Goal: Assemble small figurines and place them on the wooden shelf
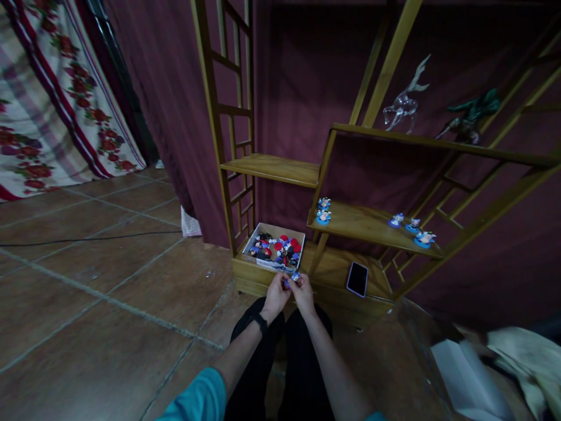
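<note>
Just in front of the cardboard box [253,241], my left hand [279,292] and my right hand [303,292] meet over my knees. Between their fingertips is a small purple and white figurine [295,276], pinched from both sides and partly covered by the fingers. The box stands on the bottom shelf and holds a heap of small figurines [287,255] in red, black, purple and white. Two figurines on blue bases [324,217] stand at the left end of the middle shelf. At its right end are three more, among them a purple-based one [395,220].
A phone [357,279] lies on the bottom shelf [324,269], right of my hands. Above, a clear deer ornament [401,107] and a dark green statue [471,117] occupy the upper shelf. A black cable [100,240] crosses the tiled floor at left. Pale cloth [526,356] lies lower right.
</note>
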{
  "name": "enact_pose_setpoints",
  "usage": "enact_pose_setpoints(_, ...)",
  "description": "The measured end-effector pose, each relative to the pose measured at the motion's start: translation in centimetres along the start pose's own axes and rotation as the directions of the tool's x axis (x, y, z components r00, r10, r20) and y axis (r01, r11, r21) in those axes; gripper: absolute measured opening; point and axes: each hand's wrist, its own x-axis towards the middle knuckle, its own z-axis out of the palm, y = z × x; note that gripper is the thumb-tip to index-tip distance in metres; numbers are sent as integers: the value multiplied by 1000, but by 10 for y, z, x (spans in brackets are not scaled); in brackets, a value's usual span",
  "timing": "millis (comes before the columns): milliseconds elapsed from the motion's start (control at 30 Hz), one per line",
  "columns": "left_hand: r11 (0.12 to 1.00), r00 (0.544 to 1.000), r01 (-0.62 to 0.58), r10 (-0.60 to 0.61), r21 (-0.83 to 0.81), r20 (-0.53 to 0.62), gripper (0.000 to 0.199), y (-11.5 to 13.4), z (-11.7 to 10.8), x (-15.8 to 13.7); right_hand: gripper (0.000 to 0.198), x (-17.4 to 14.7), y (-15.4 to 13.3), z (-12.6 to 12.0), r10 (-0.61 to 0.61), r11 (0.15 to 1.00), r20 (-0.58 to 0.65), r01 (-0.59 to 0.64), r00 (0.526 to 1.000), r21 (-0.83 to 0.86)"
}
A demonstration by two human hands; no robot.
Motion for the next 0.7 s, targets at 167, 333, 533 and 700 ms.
enact_pose_setpoints(167,999,999,-30,30,-16,35,28,-6,-2,5,26,2,3,1,-16,999,10,15,1000,47)
enact_pose_setpoints(333,994,999,22,-19,-104,29,28,-11,-5,11,25,-1,0,-4,-35,999,53,34,998,11)
enact_pose_setpoints(533,984,997,70,-67,-162,26,28,-15,-7,15,26,-1,3,-8,-28,999,68,30,997,-28)
enact_pose_setpoints(700,965,992,114,-95,-238,87,28,-13,-10,14,26,3,13,-7,-24,1000,64,25,998,-8)
